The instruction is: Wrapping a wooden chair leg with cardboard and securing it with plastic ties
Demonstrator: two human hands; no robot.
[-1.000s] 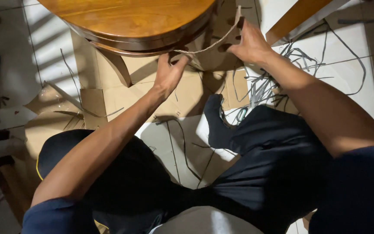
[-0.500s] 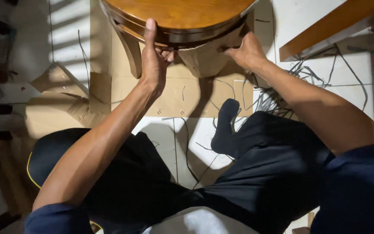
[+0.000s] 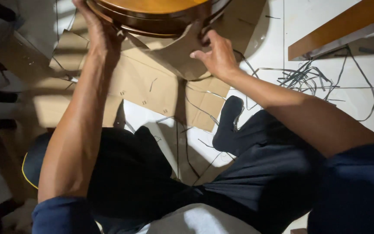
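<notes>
The floor (image 3: 325, 26), white tile, fills the right side and centre of the frame. Flattened cardboard (image 3: 148, 86) lies over the floor at upper centre, in part beneath the table. The table (image 3: 152, 11), round and of polished brown wood, sits at the top centre, cut off by the frame's upper edge. A wooden board (image 3: 338, 26) lies slanted at upper right, apart from the table. Loose grey straps (image 3: 304, 78) lie tangled on the tile below that board, at right of centre. A cardboard piece (image 3: 174, 52) stands under the table's rim at upper centre, bent around what it covers. The left hand (image 3: 98, 26), at upper left, is closed over the table's rim on its left side. The right hand (image 3: 215, 54), at upper centre, presses the cardboard piece with fingers spread, thumb pointing left; whether it grips the piece cannot be told.
</notes>
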